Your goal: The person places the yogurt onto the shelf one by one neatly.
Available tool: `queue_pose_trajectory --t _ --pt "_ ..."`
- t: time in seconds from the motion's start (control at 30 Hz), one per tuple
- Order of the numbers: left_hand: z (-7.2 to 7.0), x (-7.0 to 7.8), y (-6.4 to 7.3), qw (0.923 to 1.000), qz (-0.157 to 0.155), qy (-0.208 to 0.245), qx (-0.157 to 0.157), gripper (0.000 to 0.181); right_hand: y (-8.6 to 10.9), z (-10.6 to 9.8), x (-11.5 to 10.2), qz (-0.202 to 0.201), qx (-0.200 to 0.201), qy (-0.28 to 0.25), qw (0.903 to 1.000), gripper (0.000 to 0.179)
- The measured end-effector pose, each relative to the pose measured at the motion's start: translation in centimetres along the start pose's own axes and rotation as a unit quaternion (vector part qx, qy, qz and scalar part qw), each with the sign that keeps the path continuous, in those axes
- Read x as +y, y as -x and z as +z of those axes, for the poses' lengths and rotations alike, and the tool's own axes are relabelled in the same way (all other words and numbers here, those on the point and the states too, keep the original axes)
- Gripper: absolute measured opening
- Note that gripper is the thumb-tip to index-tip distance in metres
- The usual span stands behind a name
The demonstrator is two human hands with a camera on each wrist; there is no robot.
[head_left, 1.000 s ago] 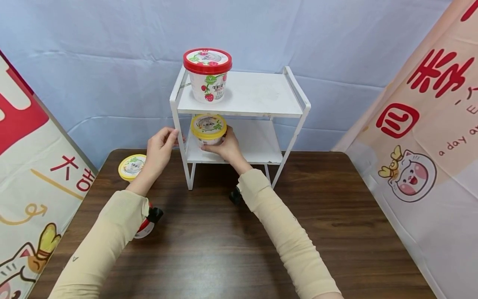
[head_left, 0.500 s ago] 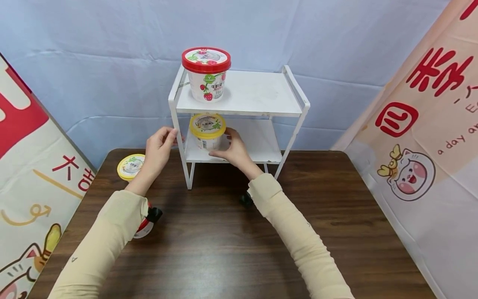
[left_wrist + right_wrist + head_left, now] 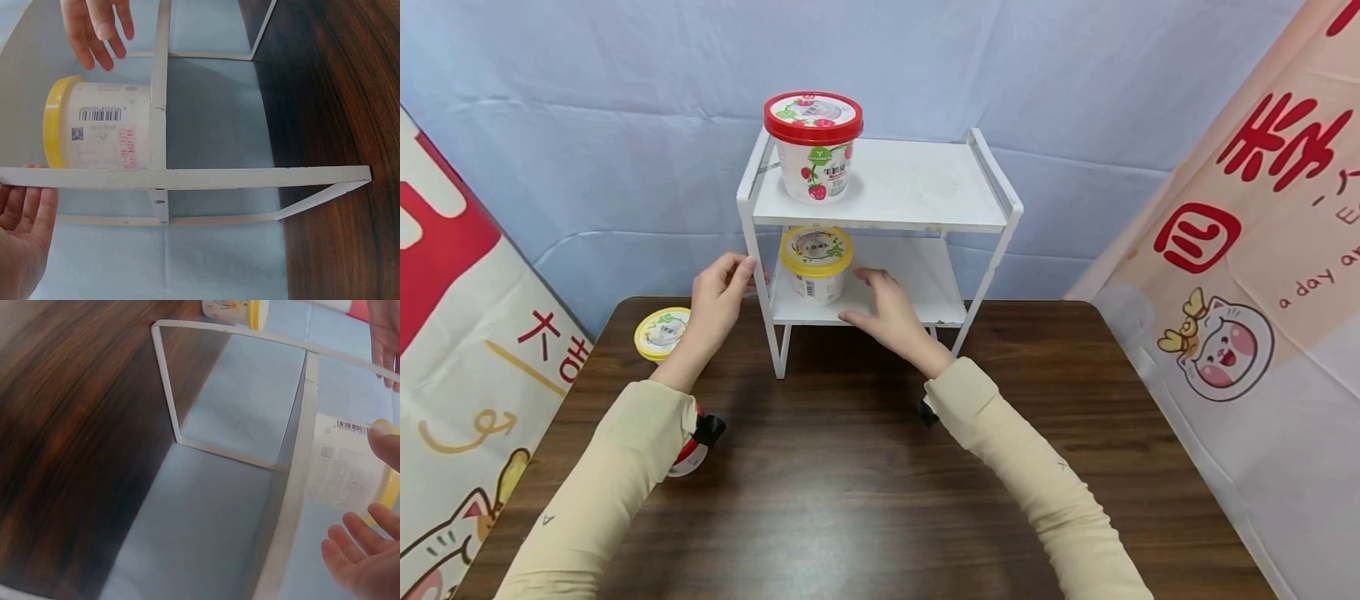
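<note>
The left hand grips a post of a white rack; the right hand hovers loose-fingered beside a yellow-lidded tub on the lower shelf.

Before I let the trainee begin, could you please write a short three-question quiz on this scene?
1. Which shelf holds the red-lidded tub beside which no hand is placed?
2. True or false: the right hand is holding nothing.
3. From the wearer's viewpoint, the left hand is at which part of the rack?
A) right front post
B) left front post
C) upper shelf's back edge

Key:
1. The upper shelf.
2. True; its fingers are apart from the yellow-lidded tub.
3. B.
</note>
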State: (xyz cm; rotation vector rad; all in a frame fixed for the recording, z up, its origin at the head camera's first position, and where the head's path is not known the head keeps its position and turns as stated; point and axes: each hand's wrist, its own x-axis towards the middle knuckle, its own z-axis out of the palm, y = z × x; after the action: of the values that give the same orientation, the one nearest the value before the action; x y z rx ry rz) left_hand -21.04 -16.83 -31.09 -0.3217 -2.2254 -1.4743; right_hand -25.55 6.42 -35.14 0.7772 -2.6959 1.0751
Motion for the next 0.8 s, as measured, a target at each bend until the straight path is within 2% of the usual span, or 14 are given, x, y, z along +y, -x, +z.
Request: queue_pose_trajectory --t 0.23,0.6,0.8 --pt "0.0 0.1 0.0 1.0 0.003 -0.001 0.004 0.028 1.7 -1.1 0.1 -0.036 -0.016 0.061 0.9974 0.051" --pt "0.0 0.1 0.0 0.9999 -0.001 -0.011 0.002 0.029 3.7 -2.3 0.8 -0.041 -0.046 0.097 0.9934 0.04" --pt "0.0 0.0 0.0 1.0 -0.002 0.001 -0.001 0.029 4.8 -2.6 1.4 -0.042 -0.072 0.126 0.9886 0.035"
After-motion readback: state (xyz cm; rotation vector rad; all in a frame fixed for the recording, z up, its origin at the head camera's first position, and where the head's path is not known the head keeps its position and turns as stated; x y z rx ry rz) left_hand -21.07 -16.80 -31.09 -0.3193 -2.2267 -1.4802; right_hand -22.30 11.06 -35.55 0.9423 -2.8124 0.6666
